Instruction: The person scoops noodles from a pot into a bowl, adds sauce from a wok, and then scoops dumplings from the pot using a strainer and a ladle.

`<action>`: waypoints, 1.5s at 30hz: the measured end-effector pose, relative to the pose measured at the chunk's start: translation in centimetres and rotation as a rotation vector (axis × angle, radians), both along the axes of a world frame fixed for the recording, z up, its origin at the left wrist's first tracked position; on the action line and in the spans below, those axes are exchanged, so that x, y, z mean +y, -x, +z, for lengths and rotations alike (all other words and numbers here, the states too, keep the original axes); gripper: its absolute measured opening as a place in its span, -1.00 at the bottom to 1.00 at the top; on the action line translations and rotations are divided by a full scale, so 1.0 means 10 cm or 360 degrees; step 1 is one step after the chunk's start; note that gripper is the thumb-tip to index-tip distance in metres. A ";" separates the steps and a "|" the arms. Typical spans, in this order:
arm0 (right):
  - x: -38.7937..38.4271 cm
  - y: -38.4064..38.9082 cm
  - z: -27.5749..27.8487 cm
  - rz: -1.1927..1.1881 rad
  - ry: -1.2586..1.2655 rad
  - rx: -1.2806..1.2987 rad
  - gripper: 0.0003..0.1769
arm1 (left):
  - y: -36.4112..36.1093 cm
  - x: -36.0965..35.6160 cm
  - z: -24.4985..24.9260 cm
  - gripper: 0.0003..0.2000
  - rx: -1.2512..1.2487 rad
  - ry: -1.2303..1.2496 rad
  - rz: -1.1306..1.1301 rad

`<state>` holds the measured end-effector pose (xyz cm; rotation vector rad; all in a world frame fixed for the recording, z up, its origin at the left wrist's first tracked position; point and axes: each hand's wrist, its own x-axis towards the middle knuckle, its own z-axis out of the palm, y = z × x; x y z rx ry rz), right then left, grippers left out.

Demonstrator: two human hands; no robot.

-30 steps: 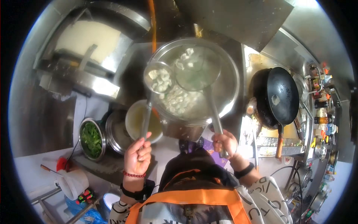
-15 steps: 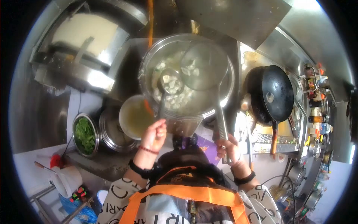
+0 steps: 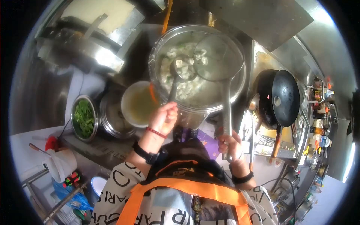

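My left hand (image 3: 164, 119) is closed around the handle of a ladle (image 3: 173, 90). The ladle's bowl, filled with pale, dumpling-like pieces, is over the left part of a large steel pot (image 3: 151, 71). A strainer (image 3: 218, 60) with a long metal handle is gripped in my right hand (image 3: 230, 144). Its round mesh overlaps the pot's right half, with a few pale pieces at its left side. More pale pieces (image 3: 186, 90) crowd the cloudy liquid below the ladle.
Left of the pot stand a white bowl of yellowish liquid (image 3: 129, 112), a lidded steel container (image 3: 107, 112) and a steel bowl of green leaves (image 3: 84, 116). Black woks (image 3: 287, 99) sit on the right, with seasoning bottles (image 3: 318, 116) beyond.
The view has shifted, so the pot sits higher and further right. My left hand has pushed the ladle slightly forward. The strainer is a little further right over the pot.
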<state>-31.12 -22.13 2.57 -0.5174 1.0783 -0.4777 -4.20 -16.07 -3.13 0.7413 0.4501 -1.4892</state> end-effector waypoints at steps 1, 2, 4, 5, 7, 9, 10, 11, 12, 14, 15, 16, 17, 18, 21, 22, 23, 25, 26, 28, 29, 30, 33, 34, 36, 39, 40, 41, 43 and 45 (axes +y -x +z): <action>-0.01 0.00 0.01 -0.0016 -0.0007 -0.0005 -0.62 | 0.00 0.00 -0.01 -0.85 0.0033 0.0019 0.0010; -0.01 -0.01 0.02 -0.0016 -0.0008 -0.0005 -0.62 | -0.01 0.00 -0.02 -0.85 0.0066 0.0040 0.0017; -0.03 -0.03 0.04 -0.0059 -0.0012 -0.0062 -0.63 | -0.04 0.05 0.01 -0.84 0.0058 0.0035 0.0007; -0.05 -0.06 0.04 -0.0061 -0.0011 -0.0064 -0.63 | -0.06 0.07 0.02 -0.84 0.0053 0.0030 0.0002; -0.07 -0.14 0.03 -0.0068 -0.0012 -0.0016 -0.65 | -0.08 0.10 0.02 -0.83 0.0048 0.0026 0.0004; -0.13 -0.11 -0.03 -0.0070 -0.0048 -0.0106 -0.66 | -0.09 0.11 0.00 -0.82 0.0037 0.0028 0.0043; -0.16 -0.12 -0.03 -0.0080 -0.0089 -0.0193 -0.67 | -0.09 0.10 -0.02 -0.82 0.0078 0.0018 0.0067; -0.14 -0.17 0.00 -0.0072 -0.0039 -0.0057 -0.68 | -0.10 0.08 -0.04 -0.81 0.0121 0.0013 0.0086; -0.14 -0.21 0.02 -0.0063 -0.0034 -0.0056 -0.68 | -0.10 0.09 -0.04 -0.81 0.0122 0.0018 0.0094; -0.12 -0.23 0.06 -0.0075 -0.0014 0.0021 -0.67 | -0.09 0.17 -0.05 -0.81 0.0063 0.0054 0.0100; -0.12 -0.21 0.02 -0.0071 0.0010 -0.0026 -0.66 | -0.10 0.24 -0.05 -0.80 0.0136 0.0088 0.0112; -0.12 -0.23 0.01 -0.0064 0.0008 -0.0023 -0.66 | -0.08 0.28 -0.03 -0.80 0.0138 0.0086 0.0120; -0.12 -0.27 0.01 -0.0075 -0.0008 -0.0033 -0.66 | -0.08 0.32 0.01 -0.80 0.0164 0.0092 0.0124; -0.12 -0.31 0.00 -0.0090 -0.0023 -0.0048 -0.65 | -0.09 0.35 0.05 -0.79 0.0186 0.0100 0.0125; -0.17 -0.23 -0.16 -0.0087 -0.0011 -0.0203 -0.65 | -0.06 0.43 0.10 -0.78 0.0230 0.0103 0.0151; -0.16 -0.22 -0.15 -0.0087 -0.0010 -0.0205 -0.65 | -0.06 0.44 0.11 -0.78 0.0259 0.0107 0.0159; -0.17 -0.22 -0.12 -0.0061 -0.0004 -0.0169 -0.65 | -0.06 0.45 0.13 -0.78 0.0257 0.0111 0.0156; -0.14 -0.16 -0.11 -0.0041 0.0005 -0.0129 -0.65 | -0.06 0.46 0.15 -0.77 0.0231 0.0091 0.0155; -0.12 -0.12 -0.10 0.0040 0.0167 -0.0046 -0.64 | -0.06 0.45 0.14 -0.77 0.0231 0.0094 0.0150; -0.03 -0.05 -0.04 0.0117 0.0335 0.0033 -0.64 | -0.06 0.41 0.14 -0.77 0.0205 0.0126 0.0128; 0.03 -0.02 0.05 0.0171 0.0360 0.0114 -0.64 | -0.05 0.36 0.14 -0.77 0.0203 0.0132 0.0124; 0.10 0.03 0.11 0.0220 0.0382 0.0196 -0.64 | -0.05 0.28 0.14 -0.81 0.0256 0.0081 0.0128; 0.25 0.11 0.23 0.0414 0.0535 0.0430 -0.60 | -0.03 0.14 0.11 -0.85 0.0327 0.0059 0.0099; 0.31 0.13 0.28 0.0505 0.0652 0.0587 -0.59 | -0.01 0.08 0.10 -0.85 0.0351 0.0087 0.0093; 0.46 0.34 -0.05 0.0518 0.1024 0.0632 -0.55 | -0.01 0.03 0.13 -0.84 0.0415 0.0152 0.0018; 0.56 0.41 0.30 0.0235 0.0624 0.0493 -0.58 | -0.03 0.05 0.16 -0.77 0.0587 0.0249 -0.0045; 0.62 0.49 0.39 0.0052 0.0400 0.0348 -0.58 | -0.04 0.06 0.18 -0.75 0.0630 0.0267 -0.0064; 0.65 0.65 0.47 -0.0031 0.0289 0.0312 -0.56 | -0.05 0.07 0.20 -0.75 0.0636 0.0271 -0.0103; 0.78 0.91 0.75 -0.0271 0.0277 0.0285 -0.53 | -0.04 0.10 0.22 -0.72 0.0706 0.0334 -0.0079; 0.95 1.24 0.83 -0.0422 0.0491 0.0233 -0.48 | -0.04 0.17 0.17 -0.68 0.0683 0.0416 -0.0102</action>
